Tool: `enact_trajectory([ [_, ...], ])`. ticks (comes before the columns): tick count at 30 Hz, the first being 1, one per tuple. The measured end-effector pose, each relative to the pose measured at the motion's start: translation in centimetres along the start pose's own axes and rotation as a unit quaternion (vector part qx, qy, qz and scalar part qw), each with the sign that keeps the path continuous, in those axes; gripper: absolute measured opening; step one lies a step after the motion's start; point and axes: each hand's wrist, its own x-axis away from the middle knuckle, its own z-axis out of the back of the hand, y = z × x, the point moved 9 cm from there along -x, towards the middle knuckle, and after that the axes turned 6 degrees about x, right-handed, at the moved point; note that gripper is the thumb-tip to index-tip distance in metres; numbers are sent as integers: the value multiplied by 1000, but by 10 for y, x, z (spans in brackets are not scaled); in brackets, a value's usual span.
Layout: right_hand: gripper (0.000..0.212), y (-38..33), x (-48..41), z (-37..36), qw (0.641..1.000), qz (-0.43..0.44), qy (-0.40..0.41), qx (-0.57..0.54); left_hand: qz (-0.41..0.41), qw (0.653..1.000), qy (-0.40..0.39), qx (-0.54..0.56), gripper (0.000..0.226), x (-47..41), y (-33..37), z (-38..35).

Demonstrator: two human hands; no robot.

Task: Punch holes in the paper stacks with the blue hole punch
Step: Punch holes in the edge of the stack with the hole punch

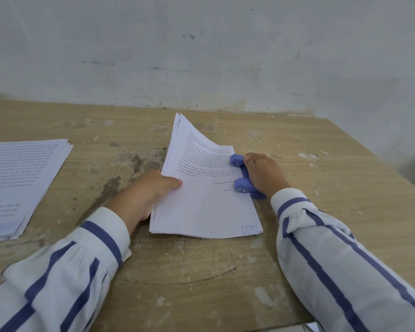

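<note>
A stack of printed white paper [201, 195] lies in the middle of the wooden table, its far left corner lifted and curled. My left hand [149, 195] grips the stack's left edge, thumb on top. The blue hole punch [243, 178] sits at the stack's right edge, with the paper edge reaching into its mouth. My right hand [264, 174] rests on top of the punch, fingers wrapped over its lever. A second stack of printed paper [19, 185] lies flat at the far left of the table.
The worn wooden table [201, 279] butts against a grey plaster wall [201, 56]. Its right edge runs diagonally at the right, and its front edge shows at the bottom. Striped white and blue sleeves cover both forearms.
</note>
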Motion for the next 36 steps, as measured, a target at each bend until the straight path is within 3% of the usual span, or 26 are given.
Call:
enact_trajectory([
  [17,31,-7,1,0,996,17,-42,75,1,1000,0,-4,16,1,0,2],
  [20,34,-13,-6,4,989,43,-49,136,-2,1000,-1,-3,12,1,1,2],
  [23,32,-12,-17,11,983,-6,-38,178,-5,1000,-5,4,9,1,2,2],
  [28,28,-12,-18,17,987,-45,-31,153,2,1000,-3,15,15,3,2,2],
  [36,26,-11,-20,18,990,-38,-56,120,7,1000,3,15,18,6,2,2],
])
